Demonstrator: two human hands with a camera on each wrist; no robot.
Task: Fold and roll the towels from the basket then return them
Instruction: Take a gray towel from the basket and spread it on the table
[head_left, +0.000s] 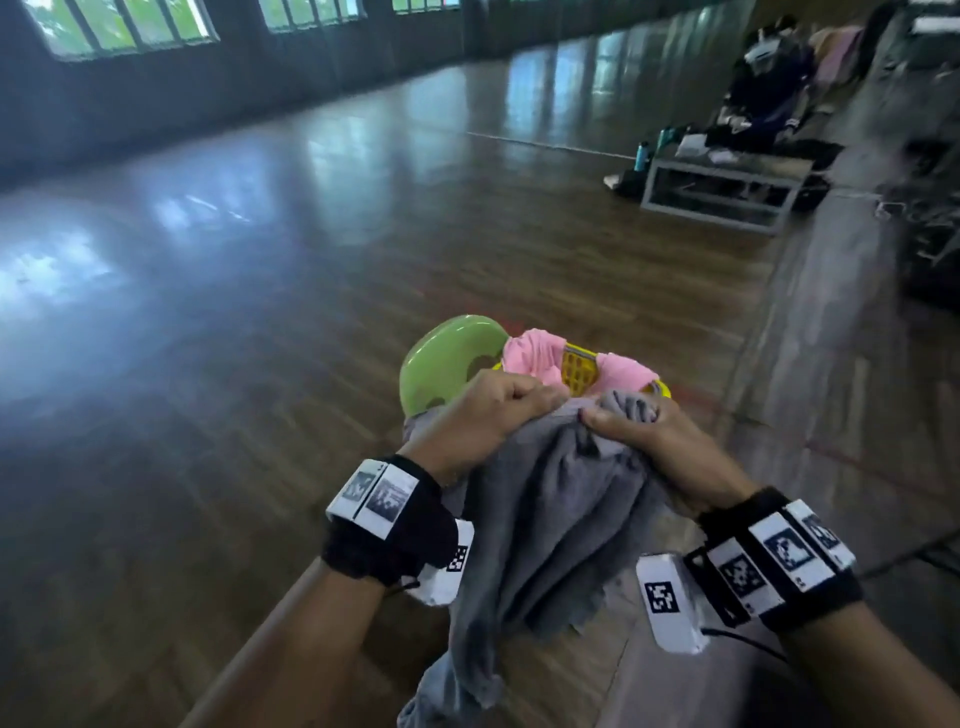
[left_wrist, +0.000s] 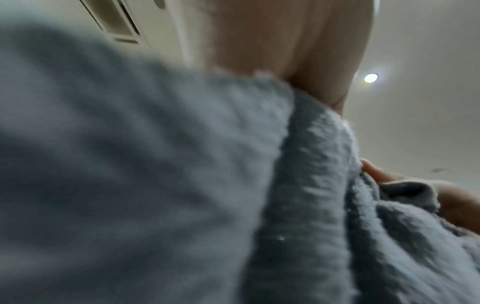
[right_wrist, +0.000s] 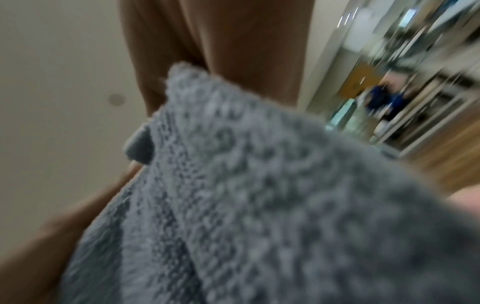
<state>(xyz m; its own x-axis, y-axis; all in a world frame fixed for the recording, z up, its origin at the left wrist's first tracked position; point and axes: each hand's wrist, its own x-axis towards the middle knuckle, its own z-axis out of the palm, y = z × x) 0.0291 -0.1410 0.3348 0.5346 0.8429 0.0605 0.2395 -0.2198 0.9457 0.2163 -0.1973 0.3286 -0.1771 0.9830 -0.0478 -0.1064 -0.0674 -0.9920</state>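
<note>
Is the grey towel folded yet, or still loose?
Loose. The grey towel hangs bunched and creased from both hands, left and right, gripping its top edge. No flat fold shows.

Landmark: basket (head_left: 579, 371), sitting on the floor (head_left: 260, 291). A towel (head_left: 530, 348) is lying inside it, spilling over its rim. A lid-like dish (head_left: 447, 358) is leaning against its left side. Just in front of the basket, left hand (head_left: 485, 410) and right hand (head_left: 644, 436) are gripping a second towel (head_left: 550, 525), side by side, cloth hanging toward the viewer. A low bench (head_left: 722, 189) is standing well behind the basket, to its right.
</note>
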